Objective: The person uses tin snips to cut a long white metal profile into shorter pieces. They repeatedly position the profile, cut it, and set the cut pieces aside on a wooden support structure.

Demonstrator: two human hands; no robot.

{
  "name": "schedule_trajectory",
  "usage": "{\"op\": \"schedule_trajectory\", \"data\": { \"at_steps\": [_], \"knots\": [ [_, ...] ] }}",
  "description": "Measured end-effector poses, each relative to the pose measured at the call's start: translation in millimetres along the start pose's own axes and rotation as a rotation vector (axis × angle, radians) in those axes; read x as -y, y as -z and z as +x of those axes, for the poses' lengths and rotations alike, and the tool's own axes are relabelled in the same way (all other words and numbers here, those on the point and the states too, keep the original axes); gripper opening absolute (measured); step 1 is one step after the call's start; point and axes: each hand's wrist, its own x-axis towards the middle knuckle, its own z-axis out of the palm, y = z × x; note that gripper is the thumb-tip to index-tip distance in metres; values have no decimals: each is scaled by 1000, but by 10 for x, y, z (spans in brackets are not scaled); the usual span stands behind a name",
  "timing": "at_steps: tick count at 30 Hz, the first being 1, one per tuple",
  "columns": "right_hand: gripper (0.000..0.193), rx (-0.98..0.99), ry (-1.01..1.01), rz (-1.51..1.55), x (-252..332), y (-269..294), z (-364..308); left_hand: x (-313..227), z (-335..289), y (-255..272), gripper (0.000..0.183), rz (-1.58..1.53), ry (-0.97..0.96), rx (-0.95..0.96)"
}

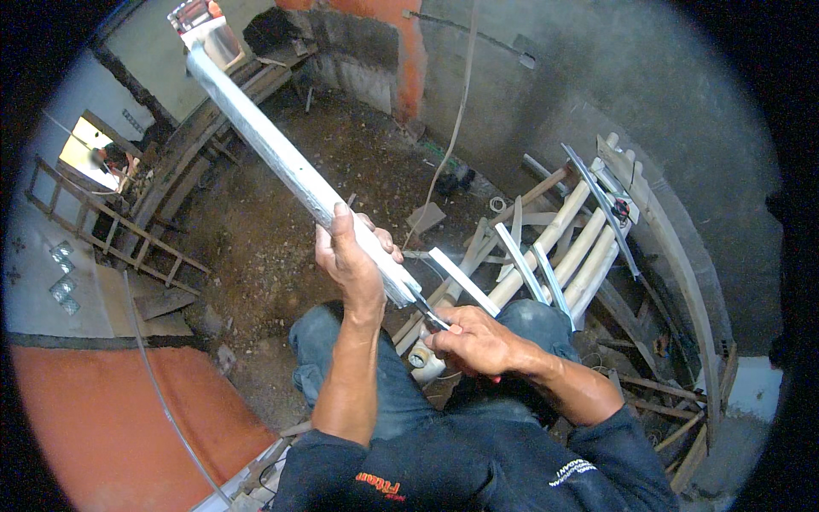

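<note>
My left hand is closed round a long silvery metal channel, thumb on top and fingers curled under it. The channel slants from the far upper left down to just above my knees. In my right hand I grip a pair of snips; a bit of red handle shows below the fist. Their dark jaws meet the channel's near end. Whether they bite into the metal cannot be made out. Several shorter pale metal strips lie to the right of the channel, beyond my knee.
Several thick bamboo poles and timbers lean at the right. A long wooden bench and a wooden ladder stand at the left. Another person is near the bright window. Rubble covers the dirt floor. A cable hangs ahead.
</note>
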Motion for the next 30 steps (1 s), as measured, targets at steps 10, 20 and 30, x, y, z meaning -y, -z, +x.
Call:
{"op": "schedule_trajectory", "data": {
  "at_steps": [10, 20, 30],
  "knots": [
    [24, 164, -188, 200, 40, 86, -32, 28, -1, 6, 29, 18, -54, 209],
    [13, -147, 94, -99, -198, -205, 66, 92, 108, 57, 34, 153, 36, -15],
    [18, -210, 130, -113, -146, -182, 40, 170, 69, 74, 39, 160, 37, -16]
  ]
}}
